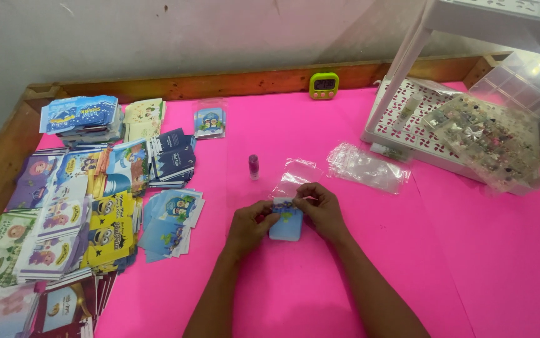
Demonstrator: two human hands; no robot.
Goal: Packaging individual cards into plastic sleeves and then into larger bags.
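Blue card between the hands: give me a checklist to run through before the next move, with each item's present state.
1. Blue card held by both hands: ok; left hand and right hand pinch its top edge.
2. Card resting on the pink table: ok.
3. Clear bag close by: ok, just behind the hands.
4. Small bottle upright: ok.
5. Bag mouth open: cannot tell.
6. Spare bags within reach: ok.

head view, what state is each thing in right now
Small blue card: flat on the pink table, both hands at its top edge.
Left hand: fingertips pinching the card.
Right hand: fingertips pinching the card.
Small pink bottle: upright, untouched.
Clear bags: lying flat, crumpled.
Card stacks: spread in piles.
Green timer: upright by the wall.
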